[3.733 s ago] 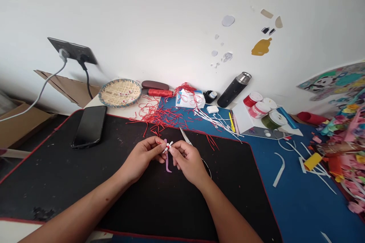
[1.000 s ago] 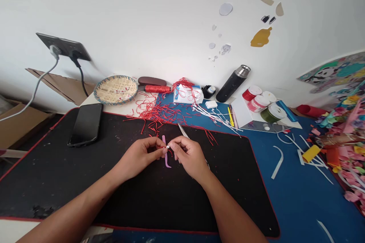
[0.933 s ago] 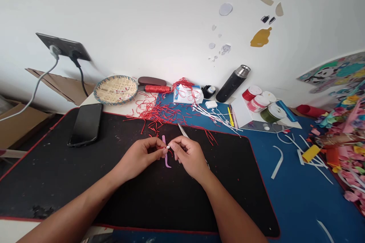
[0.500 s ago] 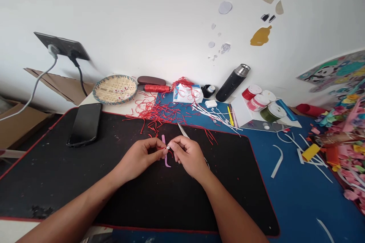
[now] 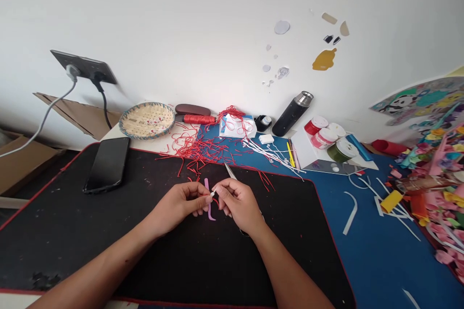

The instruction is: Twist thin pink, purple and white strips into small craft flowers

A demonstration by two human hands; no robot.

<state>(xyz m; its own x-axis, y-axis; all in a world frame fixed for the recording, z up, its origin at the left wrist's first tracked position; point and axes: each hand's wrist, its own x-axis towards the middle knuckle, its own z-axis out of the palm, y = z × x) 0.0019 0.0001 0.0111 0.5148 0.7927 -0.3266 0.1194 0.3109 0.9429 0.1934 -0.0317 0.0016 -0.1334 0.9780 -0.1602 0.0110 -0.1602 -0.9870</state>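
Observation:
My left hand point(image 5: 186, 199) is closed, its thumb and forefinger pinching a small white piece point(image 5: 212, 194) with a thin red cord by it. From the other side my right hand point(image 5: 237, 203) pinches the upper end of the same piece; its exact kind is too small to tell. Beneath the fingers a purple hooked tool point(image 5: 211, 214) lies on the black mat point(image 5: 203, 260), its middle partly hidden. Scissors point(image 5: 230, 172) rest under my right hand, with the blade tip and part of a handle loop showing.
Red cord clippings point(image 5: 203, 149) and white cords point(image 5: 268, 150) lie behind the mat. A phone point(image 5: 108, 164), a woven basket point(image 5: 147, 120), a black flask point(image 5: 293, 113) and paint jars point(image 5: 324, 137) stand around. Paper strips point(image 5: 350, 213) and colourful flowers point(image 5: 445, 203) lie right.
The view has tilted slightly, so the scene sits lower. My hands stay together, and the white piece now shows more upright between the fingertips.

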